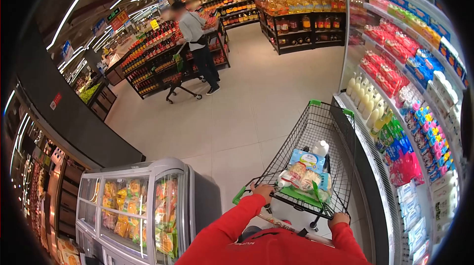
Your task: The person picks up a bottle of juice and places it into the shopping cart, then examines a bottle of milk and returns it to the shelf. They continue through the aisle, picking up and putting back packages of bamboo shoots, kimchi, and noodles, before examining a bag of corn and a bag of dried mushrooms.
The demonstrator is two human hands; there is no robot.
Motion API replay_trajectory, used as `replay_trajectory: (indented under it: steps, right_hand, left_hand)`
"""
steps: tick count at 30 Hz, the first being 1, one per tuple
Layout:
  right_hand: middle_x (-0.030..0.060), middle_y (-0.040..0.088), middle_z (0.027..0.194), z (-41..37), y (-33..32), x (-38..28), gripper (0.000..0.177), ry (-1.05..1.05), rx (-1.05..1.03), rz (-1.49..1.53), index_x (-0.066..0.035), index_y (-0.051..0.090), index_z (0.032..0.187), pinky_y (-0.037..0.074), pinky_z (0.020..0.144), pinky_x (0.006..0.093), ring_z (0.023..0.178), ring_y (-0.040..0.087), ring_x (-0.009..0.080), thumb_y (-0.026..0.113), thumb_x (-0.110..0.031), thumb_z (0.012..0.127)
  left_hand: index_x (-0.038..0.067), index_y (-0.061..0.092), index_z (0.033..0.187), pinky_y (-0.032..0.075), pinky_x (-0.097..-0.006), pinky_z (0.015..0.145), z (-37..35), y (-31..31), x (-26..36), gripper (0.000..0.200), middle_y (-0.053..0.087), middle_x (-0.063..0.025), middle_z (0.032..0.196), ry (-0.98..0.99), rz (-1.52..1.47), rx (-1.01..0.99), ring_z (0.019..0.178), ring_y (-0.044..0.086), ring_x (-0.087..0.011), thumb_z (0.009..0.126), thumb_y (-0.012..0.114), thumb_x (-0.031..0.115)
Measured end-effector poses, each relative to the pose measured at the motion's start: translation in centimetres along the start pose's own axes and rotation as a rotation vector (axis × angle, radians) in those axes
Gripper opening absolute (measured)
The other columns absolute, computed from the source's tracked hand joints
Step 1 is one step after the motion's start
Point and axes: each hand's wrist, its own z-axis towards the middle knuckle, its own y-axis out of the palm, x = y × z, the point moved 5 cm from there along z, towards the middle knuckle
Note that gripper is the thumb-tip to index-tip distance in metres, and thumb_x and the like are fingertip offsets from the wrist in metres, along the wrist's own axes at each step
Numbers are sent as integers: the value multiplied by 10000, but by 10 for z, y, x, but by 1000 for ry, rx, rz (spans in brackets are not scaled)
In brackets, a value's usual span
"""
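In the head view, a floor (237, 112) of smooth, pale tiles is flanked at right by a tall, curving chilled unit (364, 129), its shelves packed with glossy pouches and slim bottles. At near left, a grey freezer (205, 205) is fronted with clear panes, behind which yellow and orange plastic bags are stacked. A black wire-mesh cart (299, 134), tipped with green plastic corners, is set near right, beside the chilled unit. At far left, a wheeled frame is attended by a person (193, 30) in a grey shirt and dark trousers. In the cart's near end, soft, shiny food packs (298, 171), a flat blue pack (303, 157) and a rounded white bottle (322, 147) are grouped. The cart's near bar is held at its left by the left hand (261, 192), fingers curled over it, and at its right by the right hand (339, 218), fingers bent, their tips hidden.
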Motion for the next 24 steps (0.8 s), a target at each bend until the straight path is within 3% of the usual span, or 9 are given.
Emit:
replay_trajectory:
  steps: [13, 24]
  right_hand:
    - [106, 690, 895, -20, -3, -105, 321, 252, -59, 26, -129, 710, 872, 504, 799, 395, 901, 647, 289, 622, -408, 740]
    - [129, 683, 835, -65, 36, -190, 261, 509, 11, 204, -83, 690, 798, 504, 751, 411, 820, 645, 318, 678, -324, 696]
  left_hand:
    - [235, 675, 940, 95, -637, 1027, 61, -48, -65, 301, 620, 38, 1046, 160, 76, -122, 1134, 477, -205, 673, 599, 117]
    - [215, 680, 913, 110, -642, 1034, 110, -73, -95, 298, 614, 9, 1015, 426, 155, -200, 1117, 487, -210, 653, 601, 95]
